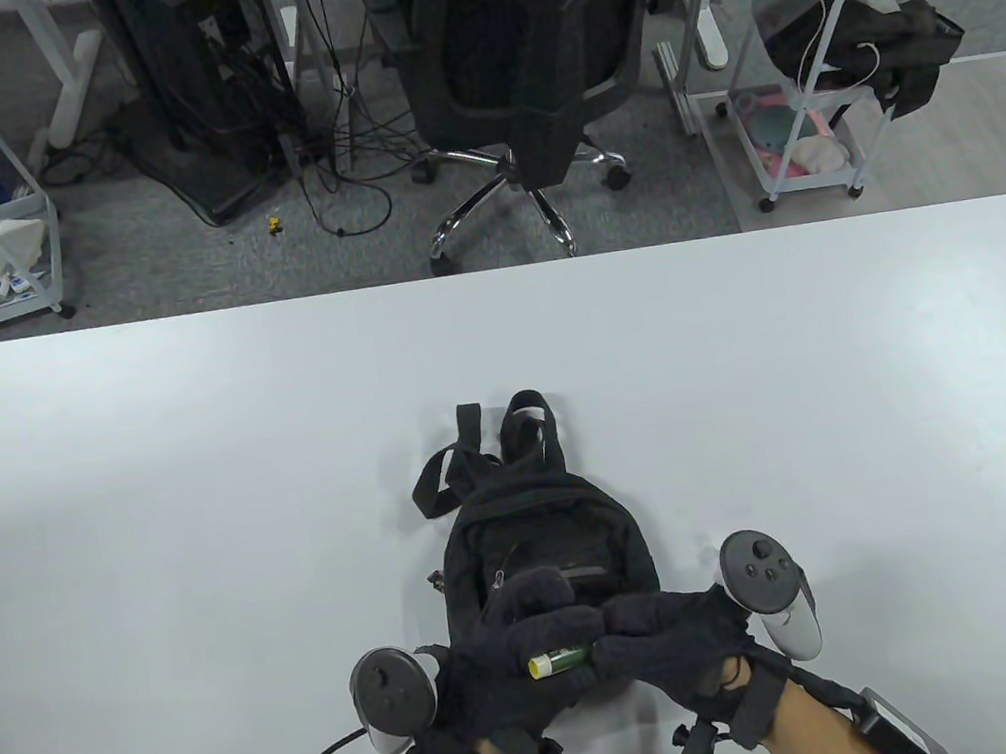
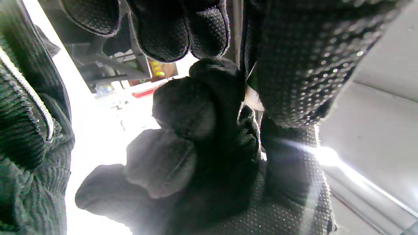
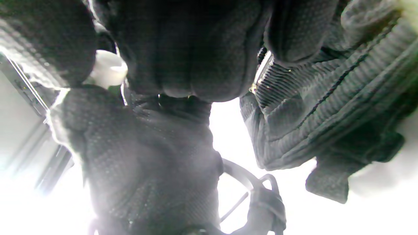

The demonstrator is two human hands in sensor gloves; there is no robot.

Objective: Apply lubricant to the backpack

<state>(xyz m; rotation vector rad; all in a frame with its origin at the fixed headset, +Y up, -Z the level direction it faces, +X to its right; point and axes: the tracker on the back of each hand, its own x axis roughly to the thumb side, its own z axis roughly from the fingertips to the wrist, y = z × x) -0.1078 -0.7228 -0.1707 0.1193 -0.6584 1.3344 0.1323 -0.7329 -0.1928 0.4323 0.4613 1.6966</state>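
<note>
Backpack (image 1: 544,528) near end hidden behind left hand (image 1: 510,660) and right hand (image 1: 673,640), both gripping half-covered lubricant stick (image 1: 561,660).

no text or label can be read anywhere (the green lubricant stick (image 1: 561,660) shows no legible print)

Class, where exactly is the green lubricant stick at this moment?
In the table view, the green lubricant stick lies sideways near the bottom centre, gripped between the left hand and right hand, just at the near end of the black backpack.
</note>
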